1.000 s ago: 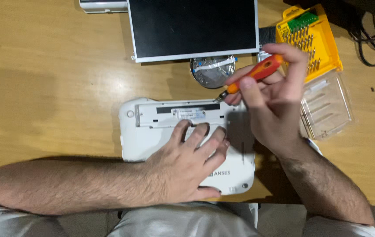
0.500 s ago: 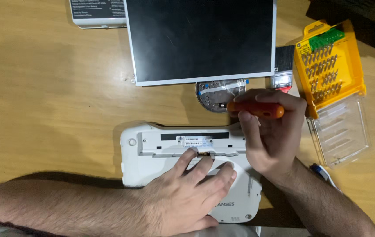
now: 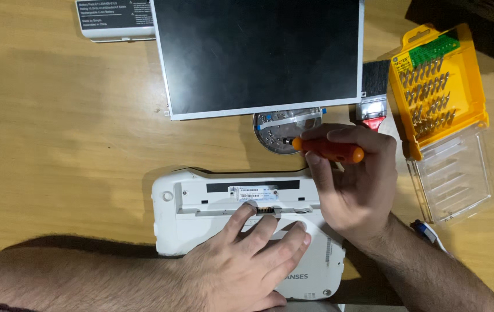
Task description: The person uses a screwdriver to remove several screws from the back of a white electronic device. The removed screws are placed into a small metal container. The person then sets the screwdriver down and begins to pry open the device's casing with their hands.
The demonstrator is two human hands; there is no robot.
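Observation:
A white laptop base (image 3: 200,214) lies upside down on the wooden table, near the front edge. My left hand (image 3: 247,260) rests flat on it, fingers spread toward a small connector in the open bay. My right hand (image 3: 351,185) holds an orange-handled screwdriver (image 3: 328,149) sideways above the base's right end. Its tip points left over a round metal dish (image 3: 276,127) that holds small parts.
A detached dark screen panel (image 3: 258,55) lies at the top centre, a grey battery pack (image 3: 114,20) to its left. A yellow bit case (image 3: 437,86) with an open clear lid (image 3: 455,173) sits at the right, a small brush (image 3: 373,92) beside it.
My right hand has lifted the screwdriver off the base and swung it sideways toward the metal dish. The left hand has stayed on the base. The view has shifted down.

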